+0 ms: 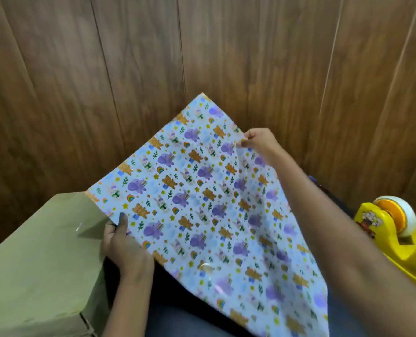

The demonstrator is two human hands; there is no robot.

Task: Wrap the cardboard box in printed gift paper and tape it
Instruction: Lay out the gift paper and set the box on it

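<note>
Both hands pinch the gift paper (202,203): left hand (123,246) beside the cardboard box (36,259), right hand (260,142) at its far edge. Right of the paper sits a yellow tape dispenser (396,242).

Both hands (126,249) (260,142) pinch the gift paper (202,203); cardboard box (39,259) left.

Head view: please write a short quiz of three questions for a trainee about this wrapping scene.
1. True or false: the gift paper already covers the cardboard box.
2. Where does the yellow tape dispenser stand? A) on the box B) at the far right C) under the paper
3. Fill in: the paper's edge nearest the box is gripped by the ___ hand.
Key: 1 false; 2 B; 3 left hand.
</note>
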